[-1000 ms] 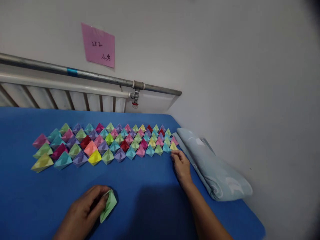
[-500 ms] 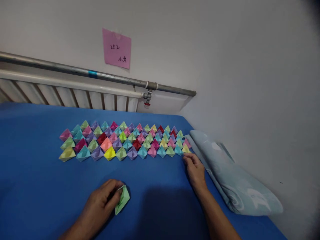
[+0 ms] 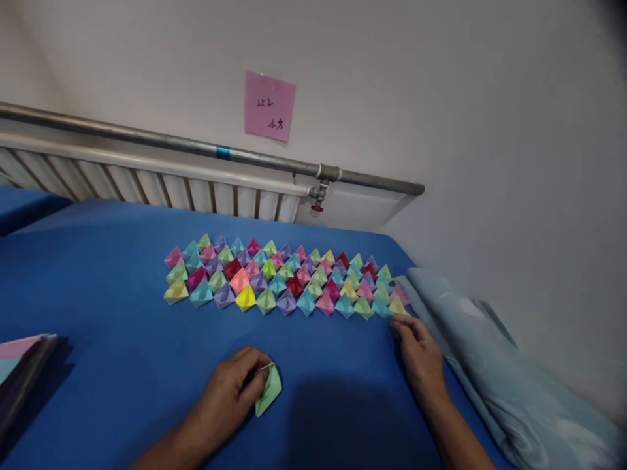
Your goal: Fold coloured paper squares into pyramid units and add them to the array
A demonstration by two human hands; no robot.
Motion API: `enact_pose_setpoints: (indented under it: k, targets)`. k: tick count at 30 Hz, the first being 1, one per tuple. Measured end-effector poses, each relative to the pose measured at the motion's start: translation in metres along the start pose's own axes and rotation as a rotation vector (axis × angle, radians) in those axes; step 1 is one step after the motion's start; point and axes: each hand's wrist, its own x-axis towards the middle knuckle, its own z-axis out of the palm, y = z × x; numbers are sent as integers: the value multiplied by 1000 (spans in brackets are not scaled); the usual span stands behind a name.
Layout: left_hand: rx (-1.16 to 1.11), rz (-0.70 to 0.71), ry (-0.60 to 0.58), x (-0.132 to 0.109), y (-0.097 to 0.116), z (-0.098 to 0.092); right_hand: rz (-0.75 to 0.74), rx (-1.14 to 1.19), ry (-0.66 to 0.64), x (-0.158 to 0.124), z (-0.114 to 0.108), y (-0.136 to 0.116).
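Between the thumb and fingers of my left hand is a light green folded paper boat, held tilted just above the blue surface. My right hand is closed, fingertips pinched at the near edge of a pale yellow paper boat at the right end of the front row. Several rows of folded paper boats in many colours stretch across the surface, packed close together. A bright yellow boat and a blue boat sit in that front row.
The boats rest on a blue covered surface. A folded light blue blanket lies along the right wall. Coloured paper sheets are at the left edge. Behind are a white radiator, a metal pipe and a pink note.
My view has turned left, so everything sits further right and the coloured paper sheets have come into sight. Both hands keep their places, the left one still holding the green boat.
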Motion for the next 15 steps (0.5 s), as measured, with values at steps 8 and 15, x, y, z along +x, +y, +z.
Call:
enact_pose_setpoints:
  k: [8,15]
  targets:
    - [1,-20,-2,0,0,1,21,13,0,-2,1,-4]
    - [-11,-23,-16,1,6,-2,59,-4,13,-5,1,-8]
